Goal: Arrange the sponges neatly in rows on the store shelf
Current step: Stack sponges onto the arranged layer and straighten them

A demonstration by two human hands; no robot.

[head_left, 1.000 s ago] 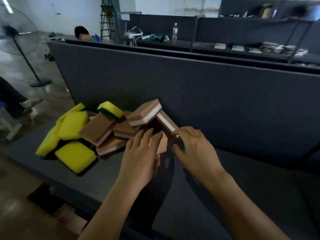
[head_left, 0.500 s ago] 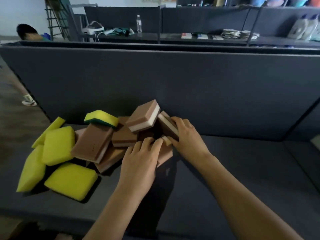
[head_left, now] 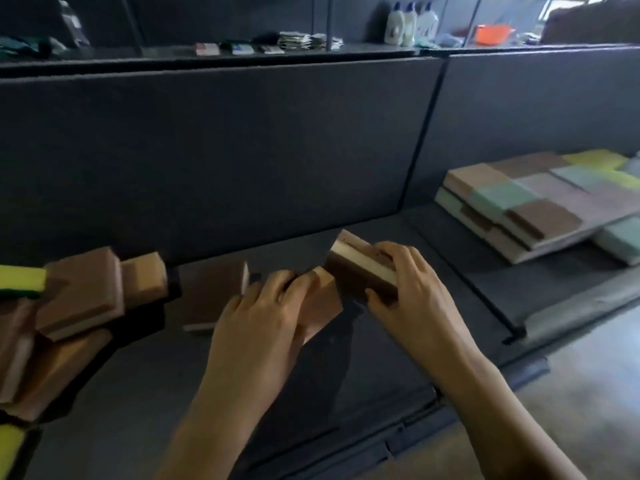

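Observation:
My right hand (head_left: 412, 292) grips a brown sponge with a white middle layer (head_left: 356, 261), lifted slightly above the dark shelf (head_left: 346, 382). My left hand (head_left: 263, 317) lies over a tan sponge (head_left: 322, 303) beside it, fingers curled on its top. Just left of that, one brown sponge (head_left: 211, 292) stands apart. A loose heap of brown sponges (head_left: 83, 299) sits at the far left, with a yellow sponge (head_left: 20, 278) at its edge. At the right, sponges lie in neat flat rows (head_left: 540, 202), brown, pale green and yellow.
A dark back panel (head_left: 242, 150) rises behind the shelf. A vertical divider (head_left: 420, 133) splits it into sections. Behind it, another shelf holds white bottles (head_left: 403, 24), an orange basin (head_left: 493, 32) and small packets. The floor (head_left: 588, 375) lies below right.
The view has swung right, bringing the arranged rows into sight. My right hand has lifted the brown and white sponge out of the heap toward the right; my left hand followed with the tan sponge.

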